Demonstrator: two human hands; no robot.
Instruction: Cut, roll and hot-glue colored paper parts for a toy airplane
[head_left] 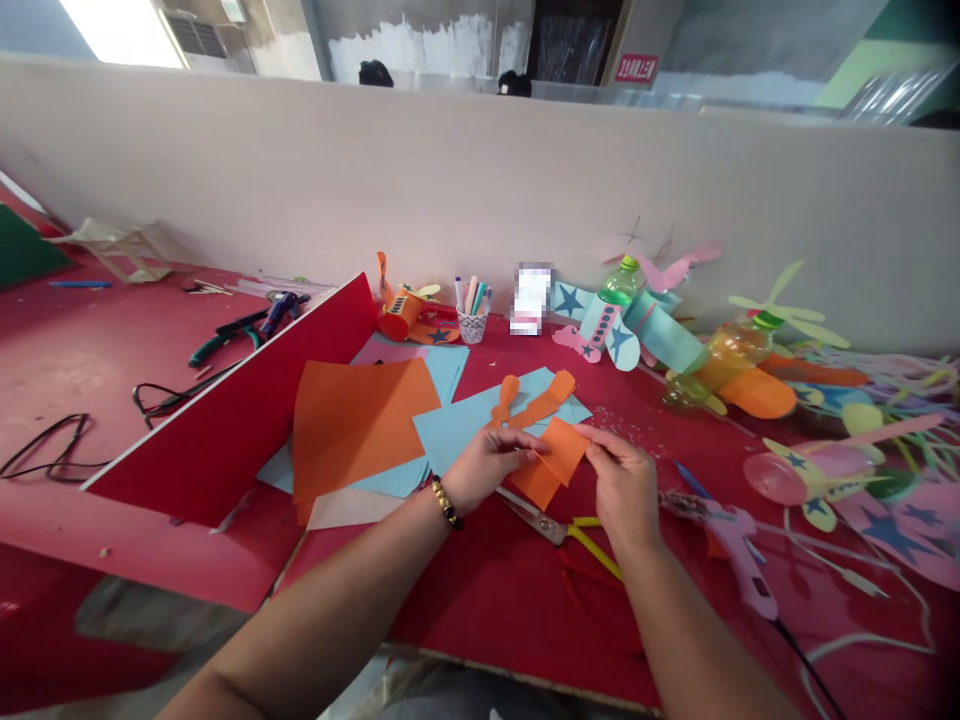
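Observation:
Between my hands is a small piece of orange paper [564, 450]. My left hand [491, 462] pinches its left edge, and my right hand [622, 485] grips its upper right corner. Another orange paper piece [537, 486] shows just below it. Scissors [551, 527] with yellow handles lie on the red table under my hands, partly hidden by my right hand. Behind my hands, orange paper cutouts [546, 398] with rounded ends rest on light blue paper [457, 430]. A large orange sheet [360, 420] lies to the left on more blue sheets.
A red divider board [247, 430] stands at the left, with pliers [225, 335] beyond it. A pink glue gun [739, 560] with its cord lies at the right. Bottle-and-paper airplanes [739, 350] crowd the right side. A cup of pens [472, 325] and a phone [531, 300] stand at the back.

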